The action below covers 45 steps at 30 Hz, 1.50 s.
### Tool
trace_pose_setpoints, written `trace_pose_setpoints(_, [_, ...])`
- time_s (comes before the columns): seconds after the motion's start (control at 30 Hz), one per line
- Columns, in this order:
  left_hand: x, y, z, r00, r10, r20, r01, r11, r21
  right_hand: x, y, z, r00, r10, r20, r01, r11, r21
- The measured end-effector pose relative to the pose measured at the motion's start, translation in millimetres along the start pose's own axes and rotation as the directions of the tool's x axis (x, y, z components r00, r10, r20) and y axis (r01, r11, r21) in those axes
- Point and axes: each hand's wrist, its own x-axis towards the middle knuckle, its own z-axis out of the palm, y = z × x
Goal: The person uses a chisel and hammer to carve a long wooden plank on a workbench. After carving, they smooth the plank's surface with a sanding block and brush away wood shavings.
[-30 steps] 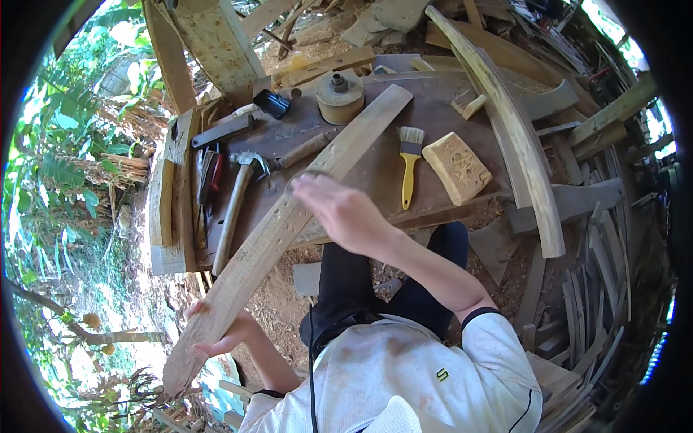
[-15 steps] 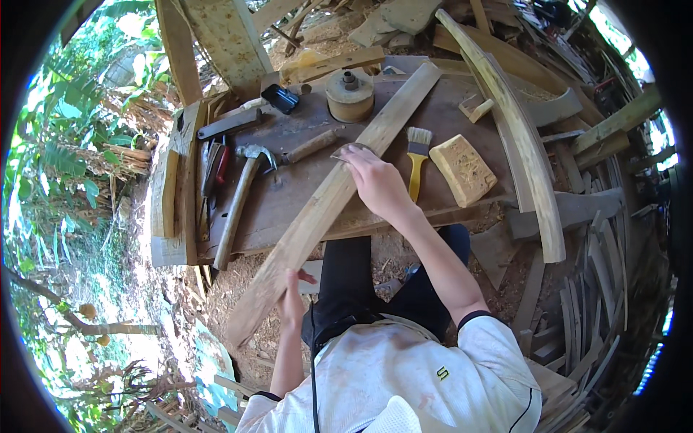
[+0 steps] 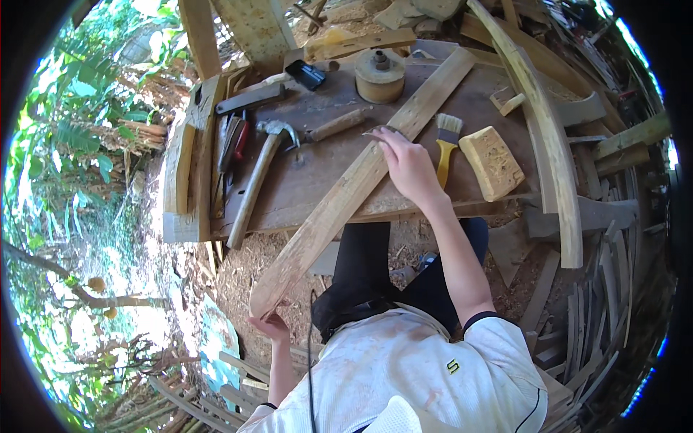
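Note:
A long pale wooden board (image 3: 317,220) lies slantwise across the workbench (image 3: 339,159), its near end jutting past the front edge towards me. My left hand (image 3: 271,328) cups that near end from below, fingers closed against the wood. Midway along the board, my right hand (image 3: 410,164) presses a thin, dark, curved piece (image 3: 374,134) to the upper face. Its fingers cover most of this piece, so I cannot tell its exact kind. Just right of this hand are a yellow-handled paintbrush (image 3: 446,148) and a chunky wood block (image 3: 492,163).
Left on the bench lie a claw hammer (image 3: 258,180), a wooden handle (image 3: 338,125) and a red-handled tool (image 3: 240,141). A round wooden piece with a metal top (image 3: 380,81) stands behind. A long curved timber (image 3: 548,137) leans at the right, near stacked wood strips (image 3: 603,281).
My left hand has slid from the board's side edge down to its near end. My right hand stays at the board's middle with the thin piece. The whole view has shifted slightly.

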Motion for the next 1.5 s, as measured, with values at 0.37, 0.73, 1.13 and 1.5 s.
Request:
trace_pose_setpoints(0.37, [11, 104, 108, 0.993, 0.031, -0.118, -0.007, 0.981, 0.195, -83, -151, 65, 0.842, -0.531, 0.094, 0.514, 0.844, 0.153])
trace_pose_setpoints(0.73, [10, 115, 164, 0.983, 0.173, 0.065, -0.185, 0.935, 0.303, -79, -163, 33, 0.858, -0.434, 0.274, 0.423, 0.900, 0.103])
trace_pose_setpoints(1.13, [12, 118, 181, 0.997, 0.074, 0.016, -0.075, 0.978, 0.193, -79, -154, 33, 0.881, -0.463, 0.096, 0.462, 0.886, 0.034])
trace_pose_setpoints(1.5, [10, 133, 155, 0.843, 0.501, 0.194, -0.531, 0.721, 0.446, -54, -137, 8, 0.923, -0.384, -0.016, 0.384, 0.919, 0.094])
